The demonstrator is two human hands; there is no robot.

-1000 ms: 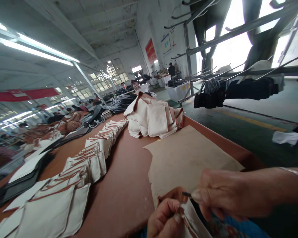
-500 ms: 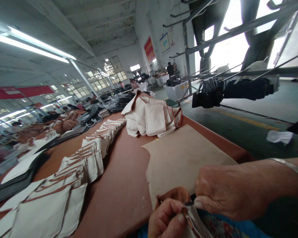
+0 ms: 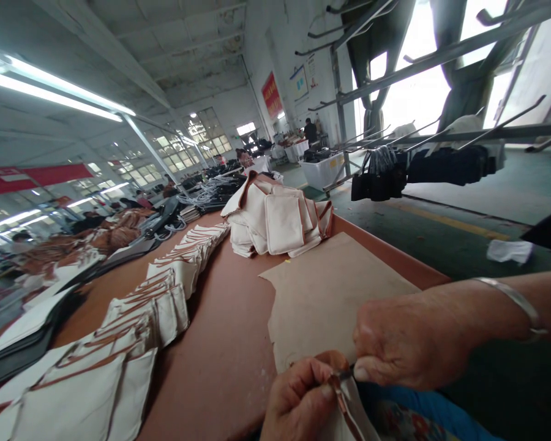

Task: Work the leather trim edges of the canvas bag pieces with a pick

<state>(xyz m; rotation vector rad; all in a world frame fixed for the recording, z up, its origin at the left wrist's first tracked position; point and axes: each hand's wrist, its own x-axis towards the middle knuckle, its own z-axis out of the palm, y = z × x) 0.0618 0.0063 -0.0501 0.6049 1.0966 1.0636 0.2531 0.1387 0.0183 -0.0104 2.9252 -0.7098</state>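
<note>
Head view: my left hand (image 3: 298, 398) pinches the brown-trimmed top edge of a cream pouch (image 3: 349, 416), thumb pressed down on the trim, fingers curled shut around it. My right hand (image 3: 404, 346) is closed too, thumb and forefinger nipped on a small dark tool (image 3: 346, 373) whose tip meets the trim just beside my left thumb; I cannot tell what sort of tool it is. The pouch sits at the near edge of the table (image 3: 229, 343), partly over my lap. I judge it light, soft and floppy, so the stiffer trim is the place to hold; the cloth body would sag. Just beyond the pouch lies a flat tan sheet (image 3: 330, 294). Left of the pouch runs a row of finished pouches (image 3: 165, 300), with bare table between. Past the sheet sits a heap (image 3: 280, 220). Right of the pouch the table drops to open floor.
</note>
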